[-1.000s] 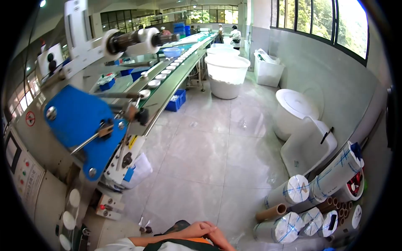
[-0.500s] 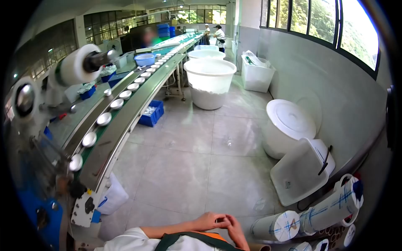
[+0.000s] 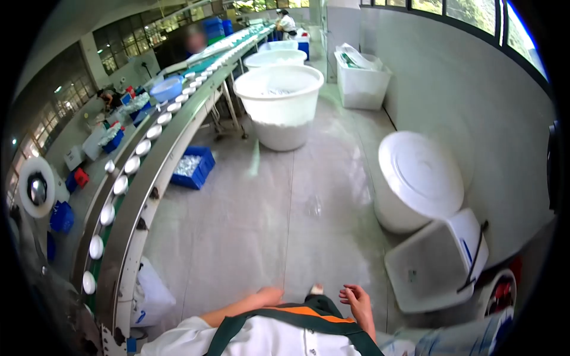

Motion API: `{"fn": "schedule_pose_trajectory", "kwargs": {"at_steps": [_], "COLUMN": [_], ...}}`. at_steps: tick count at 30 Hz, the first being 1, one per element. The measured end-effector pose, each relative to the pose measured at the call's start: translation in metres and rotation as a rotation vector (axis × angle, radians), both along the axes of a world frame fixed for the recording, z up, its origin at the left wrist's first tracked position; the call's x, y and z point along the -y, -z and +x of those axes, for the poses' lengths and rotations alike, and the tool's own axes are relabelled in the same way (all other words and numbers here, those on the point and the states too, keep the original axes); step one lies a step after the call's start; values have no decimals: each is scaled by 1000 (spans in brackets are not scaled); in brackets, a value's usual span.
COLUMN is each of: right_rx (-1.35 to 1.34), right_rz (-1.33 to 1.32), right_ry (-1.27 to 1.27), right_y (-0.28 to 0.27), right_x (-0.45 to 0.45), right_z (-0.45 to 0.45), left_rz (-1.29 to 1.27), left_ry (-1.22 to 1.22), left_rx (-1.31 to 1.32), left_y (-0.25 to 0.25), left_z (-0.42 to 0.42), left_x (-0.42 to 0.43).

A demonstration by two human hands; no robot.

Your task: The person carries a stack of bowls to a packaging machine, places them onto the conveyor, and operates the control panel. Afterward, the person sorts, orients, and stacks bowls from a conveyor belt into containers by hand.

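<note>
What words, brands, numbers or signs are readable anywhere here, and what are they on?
No text is readable in this view.
White rectangular tub by the wall: a small greenish mark on it, too small to make out.
White bag-like item beside the conveyor: a blue mark, too blurred to tell whether it is lettering.

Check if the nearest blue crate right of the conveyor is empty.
Not empty: small whitish pieces show inside the blue crate; depth unclear.
</note>
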State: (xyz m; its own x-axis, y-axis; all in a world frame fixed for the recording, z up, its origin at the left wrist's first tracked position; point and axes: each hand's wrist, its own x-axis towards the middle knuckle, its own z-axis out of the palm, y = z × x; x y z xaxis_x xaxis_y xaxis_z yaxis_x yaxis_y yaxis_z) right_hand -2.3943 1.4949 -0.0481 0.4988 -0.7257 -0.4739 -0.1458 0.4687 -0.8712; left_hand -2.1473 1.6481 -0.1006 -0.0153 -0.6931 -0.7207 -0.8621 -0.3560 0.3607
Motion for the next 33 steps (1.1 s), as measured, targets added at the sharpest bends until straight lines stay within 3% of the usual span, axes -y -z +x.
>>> {"fn": "schedule_pose_trajectory", "kwargs": {"at_steps": [4,6,10,13,18,20,22,26,28,33], "right_rx": [-4,-24,109,121,-68,-121,-153,-59,-59,-59], "right_rz": [-172,-526,-562,-551,-359,-325,-413,-79,-42,-9], "right_ry": [-267,-504,-730,-806,-955,-936,-713,-285,-221,-247], "right_y": [-34,-53,-70,-41,-26,-29,-9,29,37,67], "right_x": [122,174,251,290,355,396,436,519,561,675], "right_z": [99,146,230,276,316,324,320,320,330,382], "left_rz": [-78,-77,-148,-86,-158,-208,-304,-461,-522,-442], "left_ry": [-210,-440,-565,-647,-598,-465,-278,-89,-14,-51], "left_rx": [-23,-34,30,33,137,129,100,-5,-92,-80], "left_y": [-26,-26,1,22,42,56,51,36,17,47], "left_z": [41,59,103,147,224,257,279,309,320,348], "left_x": [62,92,147,192,294,358,425,571,634,733]}}
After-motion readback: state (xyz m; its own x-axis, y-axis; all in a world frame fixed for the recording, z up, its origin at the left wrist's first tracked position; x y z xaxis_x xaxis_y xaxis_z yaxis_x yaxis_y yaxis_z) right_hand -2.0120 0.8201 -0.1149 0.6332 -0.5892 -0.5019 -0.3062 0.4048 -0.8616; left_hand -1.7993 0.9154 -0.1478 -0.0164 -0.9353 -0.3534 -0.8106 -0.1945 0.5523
